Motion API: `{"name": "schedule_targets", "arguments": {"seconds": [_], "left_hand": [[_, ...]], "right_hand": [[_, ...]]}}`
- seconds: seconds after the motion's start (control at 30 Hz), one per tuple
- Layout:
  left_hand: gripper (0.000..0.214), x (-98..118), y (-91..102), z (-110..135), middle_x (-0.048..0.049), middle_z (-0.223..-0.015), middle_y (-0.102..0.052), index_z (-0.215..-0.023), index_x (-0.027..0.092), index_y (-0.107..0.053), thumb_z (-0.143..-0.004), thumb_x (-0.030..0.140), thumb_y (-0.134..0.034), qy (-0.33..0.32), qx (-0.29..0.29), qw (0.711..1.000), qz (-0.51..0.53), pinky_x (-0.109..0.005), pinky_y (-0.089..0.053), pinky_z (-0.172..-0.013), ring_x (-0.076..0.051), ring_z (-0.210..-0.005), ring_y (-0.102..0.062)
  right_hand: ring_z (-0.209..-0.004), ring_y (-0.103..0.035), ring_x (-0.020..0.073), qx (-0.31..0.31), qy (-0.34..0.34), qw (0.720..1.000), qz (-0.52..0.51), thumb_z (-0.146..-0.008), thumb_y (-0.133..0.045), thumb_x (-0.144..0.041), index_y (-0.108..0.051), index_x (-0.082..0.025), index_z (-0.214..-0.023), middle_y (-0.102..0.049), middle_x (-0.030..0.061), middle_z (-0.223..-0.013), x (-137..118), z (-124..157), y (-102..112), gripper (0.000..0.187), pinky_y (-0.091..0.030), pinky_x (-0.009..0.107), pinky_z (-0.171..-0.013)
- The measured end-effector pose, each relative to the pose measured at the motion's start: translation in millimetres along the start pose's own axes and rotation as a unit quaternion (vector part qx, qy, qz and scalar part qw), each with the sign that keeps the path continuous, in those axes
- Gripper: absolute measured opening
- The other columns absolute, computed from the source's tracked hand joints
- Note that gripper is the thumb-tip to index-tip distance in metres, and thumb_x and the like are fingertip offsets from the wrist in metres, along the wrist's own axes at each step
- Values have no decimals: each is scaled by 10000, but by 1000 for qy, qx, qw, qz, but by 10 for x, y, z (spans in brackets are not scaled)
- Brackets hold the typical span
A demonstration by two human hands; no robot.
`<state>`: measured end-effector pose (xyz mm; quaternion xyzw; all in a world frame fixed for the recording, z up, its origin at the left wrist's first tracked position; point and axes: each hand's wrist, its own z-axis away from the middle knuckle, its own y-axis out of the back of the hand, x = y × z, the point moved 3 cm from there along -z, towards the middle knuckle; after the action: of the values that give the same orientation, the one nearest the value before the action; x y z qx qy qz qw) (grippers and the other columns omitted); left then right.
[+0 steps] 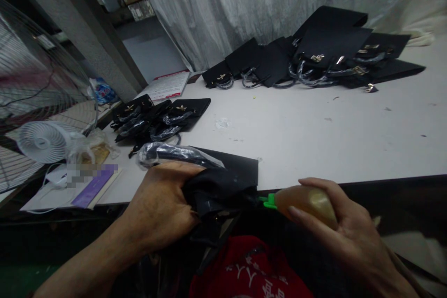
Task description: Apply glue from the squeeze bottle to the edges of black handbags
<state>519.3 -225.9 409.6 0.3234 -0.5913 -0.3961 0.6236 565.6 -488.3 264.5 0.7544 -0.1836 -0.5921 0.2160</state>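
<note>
My left hand (167, 200) is closed around a black handbag (226, 181) at the table's front edge. The bag's handle (174, 152) is wrapped in clear plastic and points away to the left. In my right hand (349, 228) is a squeeze bottle (303, 202) of amber liquid, lying sideways with its green cap (270, 200) toward the bag. The nozzle tip meets the dark material at the bag's right side; whether it touches is too dark to tell. Below the bag shows red cloth (251, 270) with white characters.
More black bags with plastic-wrapped handles lie in a left pile (157, 121) and along the back (314, 56) of the white table (279, 135). A small white fan (44, 142), a purple-striped booklet (96, 186) and a printed sheet (165, 84) are at left. A grey curtain (240, 0) hangs behind.
</note>
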Motion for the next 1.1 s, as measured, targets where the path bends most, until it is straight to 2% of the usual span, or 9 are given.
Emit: {"name": "schedule_targets", "arguments": {"seconds": [0.2, 0.37, 0.53, 0.63, 0.7, 0.8, 0.93, 1.0, 1.1], "left_hand": [[78, 31, 14, -3, 26, -655, -704, -661, 183, -683, -705, 157, -624, 25, -13, 999, 23, -205, -462, -550, -140, -632, -634], [77, 34, 29, 6, 24, -627, -684, -638, 176, -674, -698, 160, -628, 22, 3, 999, 26, -200, -448, -528, -135, -609, -606], [82, 43, 27, 3, 20, -646, -696, -664, 177, -704, -690, 156, -629, 30, -1, 998, 55, -203, -467, -538, -148, -637, -624], [89, 37, 15, 6, 20, -664, -708, -686, 177, -721, -696, 160, -634, 33, -7, 997, 62, -200, -464, -533, -146, -639, -623], [89, 18, 3, 13, 26, -657, -706, -688, 180, -725, -701, 163, -638, 32, -4, 998, 61, -197, -459, -527, -139, -627, -616], [91, -20, -14, 32, 36, -646, -699, -693, 191, -731, -711, 170, -644, 24, 8, 998, 57, -195, -453, -514, -133, -615, -614], [120, -45, -32, 66, 13, -827, -756, -786, 209, -762, -719, 174, -669, 20, 18, 998, 53, -226, -520, -617, -170, -768, -675], [138, -50, -37, 84, 1, -923, -766, -821, 217, -770, -714, 186, -689, 26, 22, 998, 54, -250, -546, -679, -200, -872, -685], [126, -62, -55, 104, 4, -920, -764, -808, 232, -771, -709, 192, -703, 25, 17, 998, 50, -266, -553, -701, -213, -907, -682]], "right_hand": [[-740, -684, 259, 65, 12, 997, 30, -766, -667, -643, -651, -222, -1087, -709, 88, -953, 12, -34, 20, 530, -552, 364, -660], [-608, -655, 222, -7, 8, 1000, 8, -742, -693, -620, -659, -215, -1058, -706, 62, -823, 9, -84, 0, 515, -522, 328, -545], [-622, -666, 231, 29, -40, 999, -3, -694, -708, -626, -665, -226, -1038, -713, 58, -835, 40, -84, 70, 529, -525, 319, -523], [-617, -679, 233, 2, -64, 997, -31, -686, -719, -619, -664, -237, -1038, -720, 47, -818, 68, -42, 77, 522, -535, 309, -503], [-613, -682, 234, -9, -62, 998, -22, -685, -726, -617, -668, -243, -1042, -723, 42, -809, 75, -15, 76, 520, -543, 315, -517], [-619, -685, 237, 8, -46, 999, 3, -683, -727, -625, -675, -237, -1040, -726, 47, -813, 69, 0, 76, 530, -545, 322, -532], [-574, -680, 229, -22, -62, 998, -23, -695, -708, -612, -676, -233, -1029, -725, 34, -753, 48, -27, 36, 506, -533, 304, -481], [-573, -681, 233, -12, -65, 998, -21, -683, -703, -607, -677, -231, -1011, -725, 34, -744, 19, -48, 42, 500, -542, 312, -494], [-577, -684, 240, -9, -75, 997, -19, -667, -693, -594, -678, -237, -974, -725, 32, -728, -22, -72, 54, 471, -544, 317, -499]]}}
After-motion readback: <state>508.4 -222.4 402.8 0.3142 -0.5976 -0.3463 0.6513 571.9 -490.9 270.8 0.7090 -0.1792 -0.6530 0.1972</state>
